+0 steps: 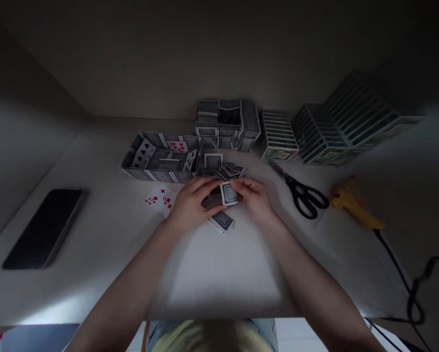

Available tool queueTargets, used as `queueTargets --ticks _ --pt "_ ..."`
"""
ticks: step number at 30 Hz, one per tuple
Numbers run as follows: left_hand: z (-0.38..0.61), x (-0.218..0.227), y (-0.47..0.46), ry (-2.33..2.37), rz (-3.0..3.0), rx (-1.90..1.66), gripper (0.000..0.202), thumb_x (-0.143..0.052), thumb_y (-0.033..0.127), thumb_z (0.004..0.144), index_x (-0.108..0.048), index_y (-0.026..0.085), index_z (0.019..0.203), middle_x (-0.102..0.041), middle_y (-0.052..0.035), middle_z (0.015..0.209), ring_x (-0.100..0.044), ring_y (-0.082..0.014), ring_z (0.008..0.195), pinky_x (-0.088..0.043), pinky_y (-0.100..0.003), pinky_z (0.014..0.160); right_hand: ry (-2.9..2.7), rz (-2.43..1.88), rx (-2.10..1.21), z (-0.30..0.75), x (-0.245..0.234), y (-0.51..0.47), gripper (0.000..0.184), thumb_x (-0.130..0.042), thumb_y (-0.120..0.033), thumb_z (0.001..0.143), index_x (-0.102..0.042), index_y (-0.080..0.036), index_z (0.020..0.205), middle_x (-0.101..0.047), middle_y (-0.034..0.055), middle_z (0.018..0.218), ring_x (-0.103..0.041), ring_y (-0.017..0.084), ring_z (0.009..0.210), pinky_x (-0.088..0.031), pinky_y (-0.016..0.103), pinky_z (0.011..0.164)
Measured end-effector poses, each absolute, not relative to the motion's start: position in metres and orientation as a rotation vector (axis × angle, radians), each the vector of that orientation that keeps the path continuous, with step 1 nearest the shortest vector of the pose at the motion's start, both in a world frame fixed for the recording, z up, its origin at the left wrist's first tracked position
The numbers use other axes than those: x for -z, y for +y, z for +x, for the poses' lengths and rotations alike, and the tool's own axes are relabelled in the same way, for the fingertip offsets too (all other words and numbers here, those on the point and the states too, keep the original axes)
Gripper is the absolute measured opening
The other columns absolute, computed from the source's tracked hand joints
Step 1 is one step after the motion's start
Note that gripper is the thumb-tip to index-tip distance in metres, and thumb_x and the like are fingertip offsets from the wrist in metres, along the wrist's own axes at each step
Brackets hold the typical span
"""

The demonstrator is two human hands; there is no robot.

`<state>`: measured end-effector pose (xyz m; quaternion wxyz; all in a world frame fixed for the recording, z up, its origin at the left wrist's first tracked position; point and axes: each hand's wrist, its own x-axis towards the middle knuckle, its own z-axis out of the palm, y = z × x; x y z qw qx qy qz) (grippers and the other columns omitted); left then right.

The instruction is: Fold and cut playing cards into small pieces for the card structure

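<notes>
Between my two hands is a small playing card piece (229,193), its dark patterned back facing up. My left hand (193,201) grips its left side, with the thumb below and the fingers above. My right hand (254,195) pinches its right edge near the top. Under my left thumb another card (222,221) lies face down on the table. Beyond my fingers are several loose cards (230,170) and a face-down card (213,162). Left of my left hand are red diamond cards (160,199), face up. An open box made of cards (160,172) stands just behind them.
A box covered in cards (228,124), with an opening on top, stands at the back. Stacked card packs (280,134) fill the back right. Black-handled scissors (305,195) and a yellow glue gun (358,208) with a black cord lie right. A phone (45,229) lies left.
</notes>
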<state>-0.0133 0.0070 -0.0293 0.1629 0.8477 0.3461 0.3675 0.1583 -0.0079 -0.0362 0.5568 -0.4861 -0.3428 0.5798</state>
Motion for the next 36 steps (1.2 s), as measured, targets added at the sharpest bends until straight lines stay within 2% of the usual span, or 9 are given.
queueTargets --ticks 14,21,29,32,36 --pt "-0.0092 0.0344 0.0032 0.985 2.336 -1.060 0.054 -0.068 0.037 0.067 -0.052 0.023 0.117 -0.056 -0.0069 0.107 -0.054 -0.0202 0.101 -0.045 -0.037 0.087 -0.816 -1.220 -1.212 0.1528 0.0301 -0.0110 0.019 -0.068 -0.039 0.060 -0.064 -0.020 0.063 -0.060 -0.0010 0.061 -0.049 0.013 0.056 -0.040 0.025 0.055" --pt "-0.0059 0.0326 -0.0024 0.990 2.322 -1.060 0.056 -0.066 0.037 0.069 -0.048 0.025 0.121 -0.054 -0.0077 0.110 -0.053 -0.0212 0.103 -0.045 -0.039 0.087 -0.847 -1.209 -1.209 0.1543 0.0339 -0.0110 0.021 -0.066 -0.041 0.064 -0.064 -0.020 0.064 -0.059 -0.0009 0.060 -0.049 0.012 0.055 -0.038 0.025 0.054" --pt "-0.0054 0.0297 -0.0024 1.013 2.279 -1.116 0.061 -0.070 0.042 0.063 -0.050 0.026 0.118 -0.054 -0.0075 0.112 -0.052 -0.0219 0.105 -0.044 -0.039 0.089 -0.701 -1.160 -1.337 0.1526 0.0355 -0.0092 0.020 -0.071 -0.037 0.058 -0.064 -0.019 0.062 -0.060 -0.0020 0.059 -0.049 0.010 0.050 -0.036 0.025 0.050" --pt "-0.0059 0.0278 -0.0011 0.934 2.310 -1.193 0.054 -0.070 0.041 0.062 -0.055 0.026 0.112 -0.057 -0.0064 0.108 -0.053 -0.0207 0.102 -0.045 -0.038 0.087 -0.672 -1.143 -1.412 0.1516 0.0329 -0.0095 0.017 -0.072 -0.032 0.057 -0.064 -0.018 0.061 -0.059 -0.0021 0.056 -0.048 0.010 0.048 -0.034 0.024 0.048" --pt "-0.0058 0.0284 0.0007 0.794 2.401 -1.218 0.032 -0.069 0.035 0.066 -0.063 0.025 0.096 -0.064 -0.0037 0.098 -0.057 -0.0195 0.095 -0.046 -0.037 0.083 -0.654 -1.120 -1.477 0.1503 0.0303 -0.0101 0.013 -0.072 -0.027 0.056 -0.064 -0.016 0.057 -0.058 -0.0026 0.053 -0.046 0.009 0.046 -0.031 0.022 0.045"
